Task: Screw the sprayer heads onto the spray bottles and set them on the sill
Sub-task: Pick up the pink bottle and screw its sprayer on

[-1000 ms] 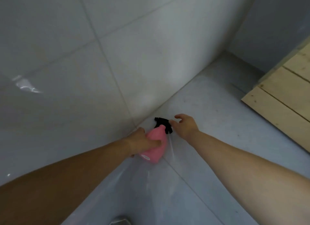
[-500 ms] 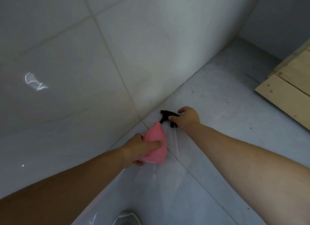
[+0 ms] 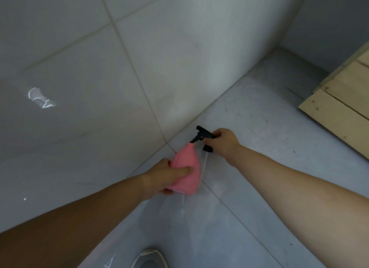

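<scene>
My left hand (image 3: 162,177) grips a pink spray bottle (image 3: 187,168) by its body, neck pointing up toward the wall. My right hand (image 3: 223,142) holds the black sprayer head (image 3: 202,135) just above and to the right of the bottle's neck. The head's screw collar (image 3: 207,148) and its thin clear dip tube (image 3: 203,168) hang beside the bottle, outside it. The head is apart from the neck.
A grey tiled wall (image 3: 119,78) meets the grey tiled floor (image 3: 259,128) just behind the bottle. Pale wooden planks (image 3: 343,106) lie at the right edge. A rounded pale object (image 3: 149,257) shows at the bottom edge.
The sprayer head has come up and away from the bottle's neck to the right, its dip tube now outside. The view has shifted down and closer.
</scene>
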Motion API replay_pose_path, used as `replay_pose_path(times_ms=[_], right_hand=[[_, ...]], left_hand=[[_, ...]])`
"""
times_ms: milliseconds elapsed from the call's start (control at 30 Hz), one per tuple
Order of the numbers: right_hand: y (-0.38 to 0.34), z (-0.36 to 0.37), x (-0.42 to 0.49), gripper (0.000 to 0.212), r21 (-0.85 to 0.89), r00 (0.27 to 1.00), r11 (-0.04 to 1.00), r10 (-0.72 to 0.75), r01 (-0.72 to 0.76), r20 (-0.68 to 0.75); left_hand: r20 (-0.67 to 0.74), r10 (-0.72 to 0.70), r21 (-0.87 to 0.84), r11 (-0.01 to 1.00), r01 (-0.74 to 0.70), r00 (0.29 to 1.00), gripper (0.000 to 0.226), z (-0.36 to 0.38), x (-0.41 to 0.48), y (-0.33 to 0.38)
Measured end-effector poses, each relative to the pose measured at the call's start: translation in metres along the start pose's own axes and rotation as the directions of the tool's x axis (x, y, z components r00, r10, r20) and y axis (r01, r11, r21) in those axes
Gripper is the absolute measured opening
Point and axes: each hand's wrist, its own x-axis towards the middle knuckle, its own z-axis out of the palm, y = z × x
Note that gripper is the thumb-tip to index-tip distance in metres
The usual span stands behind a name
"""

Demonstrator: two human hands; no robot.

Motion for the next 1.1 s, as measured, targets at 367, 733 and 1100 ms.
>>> replay_pose_path(times_ms=[367, 733, 1100], right_hand=[[-0.090, -0.124, -0.116, 0.018, 0.322, 0.968, 0.915, -0.204, 0.242, -0.147], [-0.160, -0.261, -0.307, 0.014, 0.302, 0.749, 0.717, -0.453, 0.628, -0.484], [-0.138, -0.326, -0.405, 0.025, 0.427, 0.609, 0.499, -0.285, 0.754, -0.740]], left_hand=[[0.082, 0.376, -0.056, 0.926, -0.373, 0.923, 0.091, 0.004, -0.112, 0.091], [0.169, 0.635, 0.095, 0.751, -0.654, 0.754, 0.089, 0.045, -0.288, 0.161], [0.193, 0.667, 0.152, 0.705, -0.693, 0.720, 0.082, 0.089, -0.336, 0.124]])
